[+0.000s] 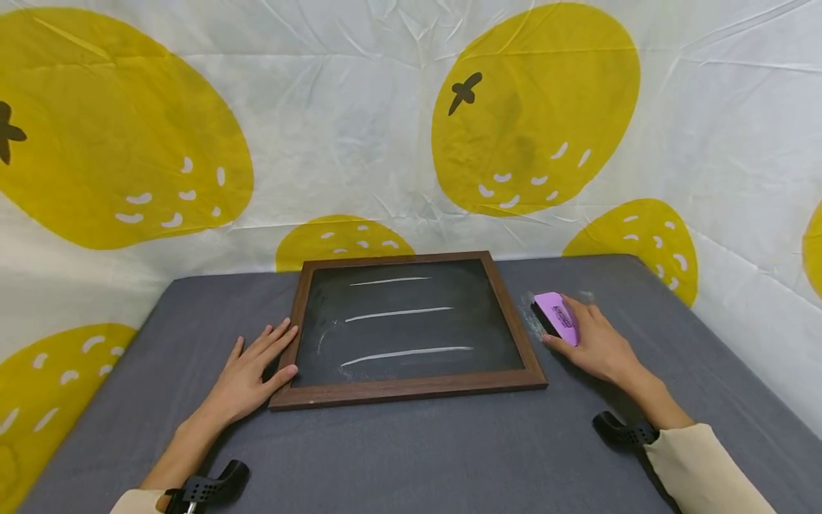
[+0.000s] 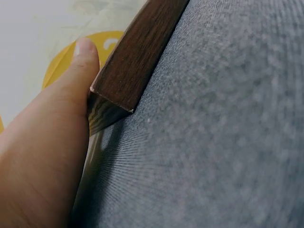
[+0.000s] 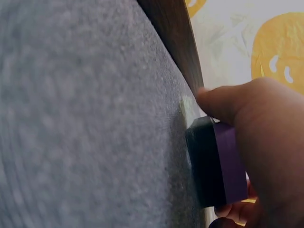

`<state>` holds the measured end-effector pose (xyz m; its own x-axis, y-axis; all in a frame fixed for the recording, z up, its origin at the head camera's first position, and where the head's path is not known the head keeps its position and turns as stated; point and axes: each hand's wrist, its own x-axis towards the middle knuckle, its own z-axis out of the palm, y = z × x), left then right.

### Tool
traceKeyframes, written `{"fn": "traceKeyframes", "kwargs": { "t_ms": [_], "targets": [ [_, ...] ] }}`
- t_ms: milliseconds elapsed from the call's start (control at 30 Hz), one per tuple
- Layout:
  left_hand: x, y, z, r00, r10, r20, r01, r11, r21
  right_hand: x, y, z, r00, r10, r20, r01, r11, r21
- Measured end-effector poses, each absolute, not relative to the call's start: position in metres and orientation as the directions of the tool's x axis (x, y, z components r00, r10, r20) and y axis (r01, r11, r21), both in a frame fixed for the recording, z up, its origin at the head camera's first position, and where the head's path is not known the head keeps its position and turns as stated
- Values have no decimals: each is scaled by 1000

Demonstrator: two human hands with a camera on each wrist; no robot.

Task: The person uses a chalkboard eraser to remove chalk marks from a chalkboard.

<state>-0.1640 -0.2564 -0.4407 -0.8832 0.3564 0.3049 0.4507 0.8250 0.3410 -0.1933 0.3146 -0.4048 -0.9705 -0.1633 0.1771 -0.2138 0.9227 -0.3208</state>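
A chalkboard (image 1: 411, 332) in a brown wooden frame lies on the grey table, with three white chalk lines drawn across it. My left hand (image 1: 247, 378) rests at its left edge, fingers spread, thumb and fingertips on the frame. In the left wrist view the thumb lies along the frame's corner (image 2: 126, 71). To the right of the board, my right hand (image 1: 600, 343) grips a purple chalkboard eraser (image 1: 557, 318) between thumb and fingers. The right wrist view shows the eraser's dark felt side (image 3: 204, 161) facing the cloth, close to the table.
Grey cloth covers the table (image 1: 411, 457). White chalk dust (image 1: 533, 321) marks the cloth around the eraser. Behind the table hangs a white curtain (image 1: 340, 128) with yellow fruit prints. Each wrist wears a black camera mount (image 1: 623, 430).
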Motion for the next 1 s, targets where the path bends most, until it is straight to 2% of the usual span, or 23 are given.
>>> {"fn": "traceKeyframes", "kwargs": {
  "t_ms": [633,1000],
  "targets": [
    [-163,-250,-441,-892,344,292,434,831,348,-193,320,-408,-968,-176,178,-228,915,-334],
    [-159,-250,-438,-894,338,295,431,828,359,-197,318,-398,-932,-165,324,-281,893,-352]
  ]
}}
